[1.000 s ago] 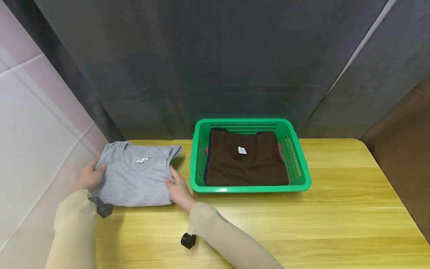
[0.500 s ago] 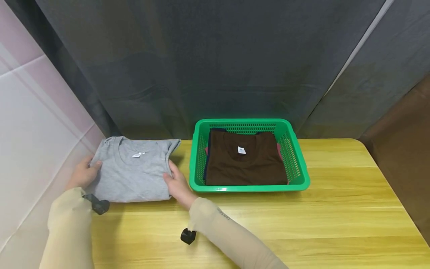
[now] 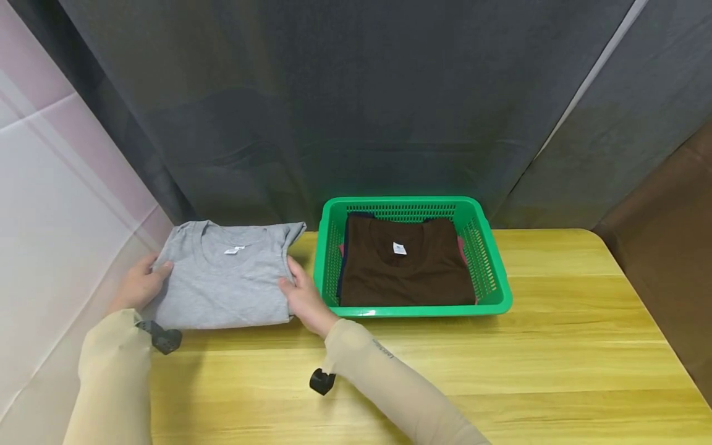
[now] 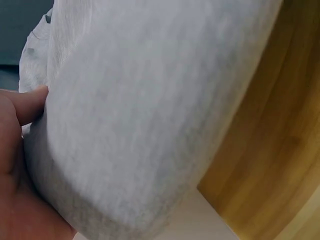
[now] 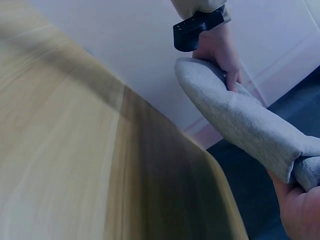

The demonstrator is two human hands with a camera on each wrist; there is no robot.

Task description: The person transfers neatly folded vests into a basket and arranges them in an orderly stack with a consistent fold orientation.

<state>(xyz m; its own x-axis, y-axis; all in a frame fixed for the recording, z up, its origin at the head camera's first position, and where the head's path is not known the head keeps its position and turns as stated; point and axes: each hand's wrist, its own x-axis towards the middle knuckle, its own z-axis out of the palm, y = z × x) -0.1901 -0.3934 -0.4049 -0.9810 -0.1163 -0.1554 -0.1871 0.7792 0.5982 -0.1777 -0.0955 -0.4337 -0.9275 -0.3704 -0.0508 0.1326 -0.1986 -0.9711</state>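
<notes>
A folded grey T-shirt with a white neck label is held between both hands at the left of the table. My left hand grips its left side, thumb on top and fingers underneath. On the opposite side my right hand grips the shirt the same way, close to the basket. In the right wrist view the shirt is raised above the table, its folded layers showing at the end. The left wrist view shows the left thumb pressed against the grey cloth; the fingers beneath are hidden.
A green plastic basket stands right of the shirt. Inside lies a folded brown T-shirt on top of navy and red cloth. A pale wall borders the wooden table at left; a dark curtain hangs behind.
Both hands have lifted the grey T-shirt a little toward the back. In the last half second the shirt and right hand have shifted slightly right, toward the basket, which stays in place.
</notes>
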